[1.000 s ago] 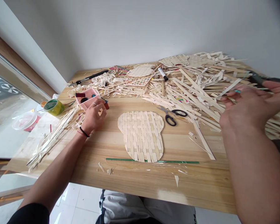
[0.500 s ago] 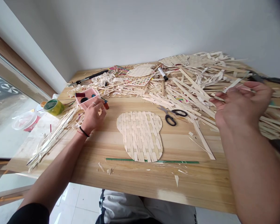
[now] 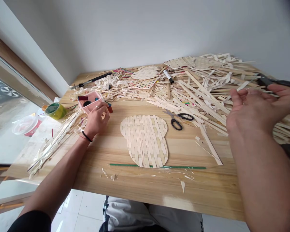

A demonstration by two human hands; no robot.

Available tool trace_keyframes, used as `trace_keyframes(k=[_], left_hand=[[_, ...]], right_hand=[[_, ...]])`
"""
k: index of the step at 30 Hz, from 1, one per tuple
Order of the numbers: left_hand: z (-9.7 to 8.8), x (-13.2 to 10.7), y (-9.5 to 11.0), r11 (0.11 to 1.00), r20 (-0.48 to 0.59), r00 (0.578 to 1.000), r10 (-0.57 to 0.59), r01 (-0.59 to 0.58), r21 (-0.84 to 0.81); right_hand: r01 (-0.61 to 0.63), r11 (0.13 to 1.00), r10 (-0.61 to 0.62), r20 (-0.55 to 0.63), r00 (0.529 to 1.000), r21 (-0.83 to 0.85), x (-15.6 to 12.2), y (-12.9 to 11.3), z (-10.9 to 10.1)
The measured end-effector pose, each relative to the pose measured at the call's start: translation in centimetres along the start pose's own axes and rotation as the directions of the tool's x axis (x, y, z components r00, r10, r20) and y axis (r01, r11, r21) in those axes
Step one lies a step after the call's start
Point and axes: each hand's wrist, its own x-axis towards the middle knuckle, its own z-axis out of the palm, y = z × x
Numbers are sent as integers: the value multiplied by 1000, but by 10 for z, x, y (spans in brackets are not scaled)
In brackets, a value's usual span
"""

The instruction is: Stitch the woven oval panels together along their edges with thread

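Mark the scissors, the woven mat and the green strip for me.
scissors (image 3: 172, 118): head view, at the pivot where the blades meet the black handles.
woven mat (image 3: 145, 140): head view, middle of the weave.
green strip (image 3: 120, 165): head view, left stretch, clear of the mat.

Woven mat (image 3: 145, 140) at the middle of the table (image 3: 207, 190), scissors (image 3: 177, 120) behind it to the right, long strip (image 3: 157, 166) before it, box (image 3: 90, 101) behind left hand (image 3: 96, 120), tape roll (image 3: 55, 110) further left, heap of strips (image 3: 203, 87) behind, under right hand (image 3: 256, 109)
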Motion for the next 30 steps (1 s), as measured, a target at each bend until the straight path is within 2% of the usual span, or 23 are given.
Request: trace_keyframes(k=[3,7,11,17,26,30], left_hand=[[0,0,0,1000,-5,1000,10,-10,2],[1,0,-1,1000,-14,1000,12,-12,2],[1,-1,-2,1000,7,1000,-7,7,2],[1,-1,-2,1000,7,1000,7,-7,-2],[-1,0,-1,1000,9,1000,-10,10,2],[-1,0,-1,1000,5,1000,-17,17,15]], right_hand=[[-65,995,71,-83,994,77,-4,-7,4],[-49,997,40,-146,988,-58,-3,-9,5],[-14,989,-9,-155,988,-145,2,-4,0],[-32,980,-5,-188,982,-195,3,-3,-2],[-7,976,-35,-189,981,-219,10,6,-6],[-16,979,-23,-187,982,-202,6,1,-7]])
